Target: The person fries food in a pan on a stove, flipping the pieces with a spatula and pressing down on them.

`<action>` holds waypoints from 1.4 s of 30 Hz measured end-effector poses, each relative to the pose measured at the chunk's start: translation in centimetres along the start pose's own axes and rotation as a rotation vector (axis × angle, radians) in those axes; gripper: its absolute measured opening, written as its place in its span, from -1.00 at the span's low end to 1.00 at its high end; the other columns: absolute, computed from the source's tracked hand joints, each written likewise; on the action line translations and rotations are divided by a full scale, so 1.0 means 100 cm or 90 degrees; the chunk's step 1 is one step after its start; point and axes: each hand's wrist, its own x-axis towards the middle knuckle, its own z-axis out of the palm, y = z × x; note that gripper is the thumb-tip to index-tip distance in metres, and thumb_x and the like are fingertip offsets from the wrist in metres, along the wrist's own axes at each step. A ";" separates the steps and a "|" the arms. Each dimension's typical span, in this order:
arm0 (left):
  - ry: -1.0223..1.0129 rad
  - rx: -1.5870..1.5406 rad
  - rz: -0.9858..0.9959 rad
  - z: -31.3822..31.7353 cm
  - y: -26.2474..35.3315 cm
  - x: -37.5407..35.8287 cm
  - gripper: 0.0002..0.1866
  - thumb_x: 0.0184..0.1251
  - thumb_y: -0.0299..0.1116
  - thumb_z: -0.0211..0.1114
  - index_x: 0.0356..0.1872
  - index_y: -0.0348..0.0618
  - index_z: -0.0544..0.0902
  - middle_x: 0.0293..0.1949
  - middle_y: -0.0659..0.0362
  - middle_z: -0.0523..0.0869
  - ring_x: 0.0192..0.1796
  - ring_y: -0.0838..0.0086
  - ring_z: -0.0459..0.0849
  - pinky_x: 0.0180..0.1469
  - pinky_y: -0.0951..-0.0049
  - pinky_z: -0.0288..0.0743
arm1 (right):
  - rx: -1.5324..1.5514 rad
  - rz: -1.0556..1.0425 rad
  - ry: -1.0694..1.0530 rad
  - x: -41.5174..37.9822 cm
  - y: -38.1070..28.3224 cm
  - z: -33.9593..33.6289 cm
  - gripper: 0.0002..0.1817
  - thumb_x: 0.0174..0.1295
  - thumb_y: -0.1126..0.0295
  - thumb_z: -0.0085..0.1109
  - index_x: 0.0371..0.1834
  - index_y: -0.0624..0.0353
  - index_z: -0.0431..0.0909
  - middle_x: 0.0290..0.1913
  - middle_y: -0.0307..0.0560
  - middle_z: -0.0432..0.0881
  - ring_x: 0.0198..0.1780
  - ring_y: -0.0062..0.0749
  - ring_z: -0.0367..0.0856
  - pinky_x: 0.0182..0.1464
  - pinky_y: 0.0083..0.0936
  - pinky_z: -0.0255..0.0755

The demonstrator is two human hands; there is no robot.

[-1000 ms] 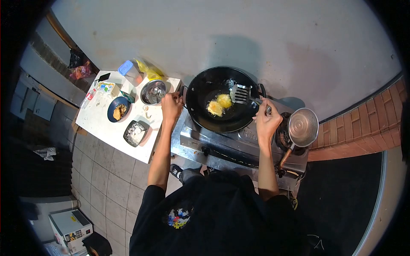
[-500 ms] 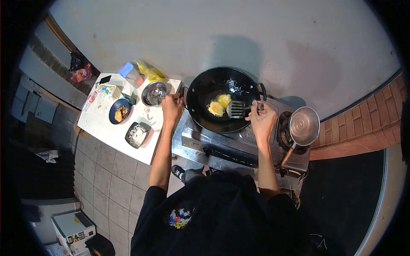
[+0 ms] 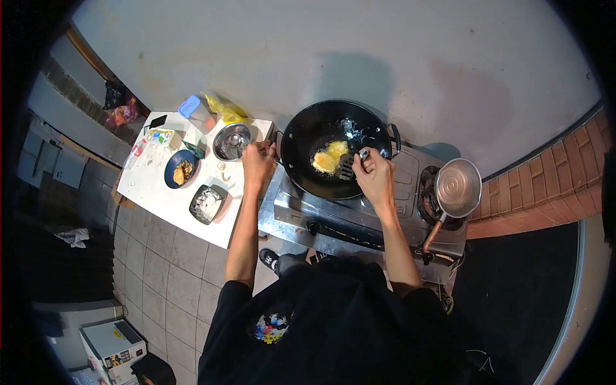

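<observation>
Possibly, hard shoving tears the golden food (image 3: 324,163): right hand (image 3: 375,174) pinches the spatula (image 3: 346,169), left hand (image 3: 258,162) the wok handle (image 3: 278,138).

The wok (image 3: 308,131) is black, the food pieces (image 3: 325,162) yellow.

Yellow pieces (image 3: 325,162) in black wok (image 3: 308,135)

From the person's head, the view looks forward and steeply down, wide with dark rounded corners: black shirt (image 3: 333,333) nearest, wok (image 3: 309,128) mid-scene, tabletop (image 3: 170,210) at left, wall (image 3: 269,51) at the far side.
</observation>
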 end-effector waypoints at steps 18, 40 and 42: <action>-0.002 -0.018 -0.009 -0.002 0.002 0.001 -0.70 0.18 -0.35 0.37 -0.17 -0.41 0.71 -0.18 -0.15 0.74 -0.08 0.13 0.75 0.03 0.29 0.56 | 0.076 0.001 -0.018 -0.017 0.012 0.007 -0.81 0.29 0.52 0.15 -0.05 0.29 0.51 -0.55 0.00 0.57 -0.55 -0.47 0.59 -0.48 -0.53 0.40; -0.011 0.003 -0.009 -0.007 0.010 -0.003 -0.68 0.19 -0.32 0.36 -0.16 -0.40 0.71 -0.17 -0.14 0.74 -0.08 0.15 0.75 0.01 0.31 0.56 | 0.115 0.018 0.002 0.029 0.027 0.020 -0.92 0.28 0.51 0.08 -0.27 0.32 0.48 -0.64 -0.04 0.57 -0.61 -0.40 0.65 -0.57 -0.47 0.44; 0.004 -0.018 -0.002 -0.005 0.004 -0.002 -0.69 0.17 -0.32 0.39 -0.17 -0.38 0.72 -0.20 -0.16 0.74 -0.11 0.12 0.75 -0.01 0.29 0.56 | 0.115 0.005 0.013 0.032 0.031 0.022 -0.92 0.28 0.51 0.08 -0.27 0.32 0.48 -0.64 -0.07 0.56 -0.62 -0.43 0.64 -0.58 -0.50 0.45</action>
